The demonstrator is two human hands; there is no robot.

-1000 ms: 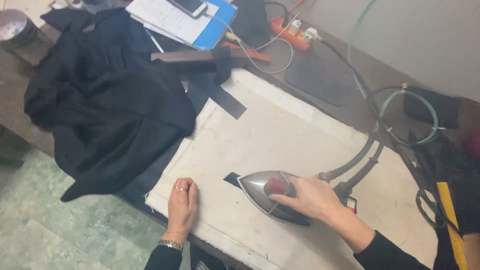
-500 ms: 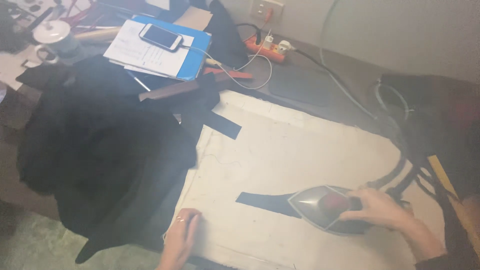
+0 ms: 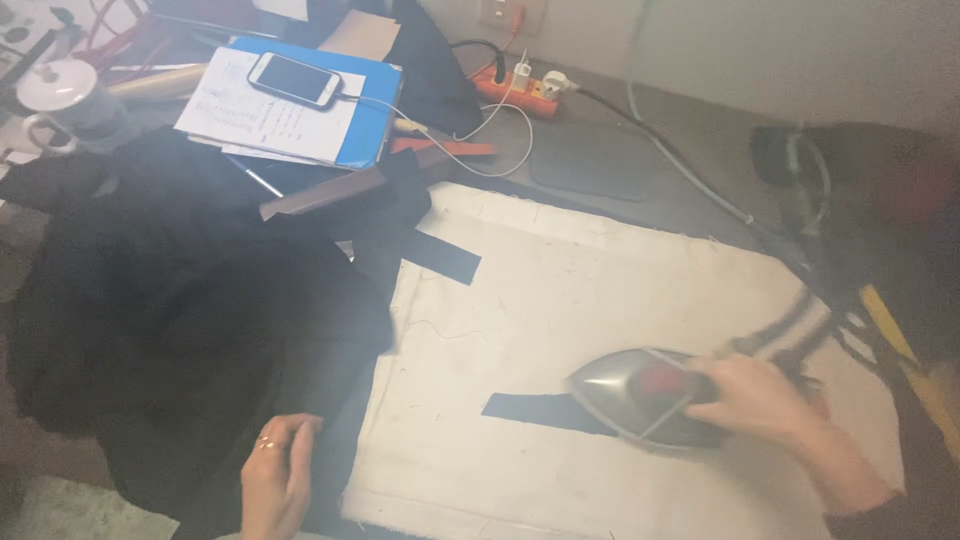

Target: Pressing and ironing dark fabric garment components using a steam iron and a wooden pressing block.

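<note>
A right hand (image 3: 765, 400) grips a silver steam iron (image 3: 640, 398) on a cream pressing cloth (image 3: 600, 300). A black fabric strip (image 3: 530, 410) extends lengthwise left from the iron's nose. The left hand (image 3: 275, 485), fingers loosely curled and empty, rests further left.

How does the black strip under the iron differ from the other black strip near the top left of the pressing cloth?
The strip under the iron lies near level, its right end hidden beneath the iron, which the right hand grips. The upper strip slants, looks wider, is touched by nothing, and runs from the dark garment pile, where the left hand rests. Both are flat black fabric on the cream pressing cloth.
</note>
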